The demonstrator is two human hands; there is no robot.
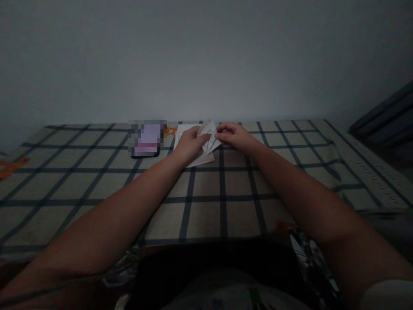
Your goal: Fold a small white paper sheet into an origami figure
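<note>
A small piece of folded white paper (209,140) is held up between both hands near the far side of the table. My left hand (190,144) grips its left part, with the thumb lying across the front. On the right edge, my right hand (235,135) pinches the paper between thumb and fingers. Beneath my left hand lie flat white sheets (203,160), partly covered by the hand and the folded piece. The exact shape of the folds is hard to make out in the dim light.
A phone (147,140) with a blurred screen lies left of the sheets. The checked tablecloth (206,206) carries orange bear prints and covers the table up to a plain wall (206,60). A dark slatted object (387,116) stands at the right.
</note>
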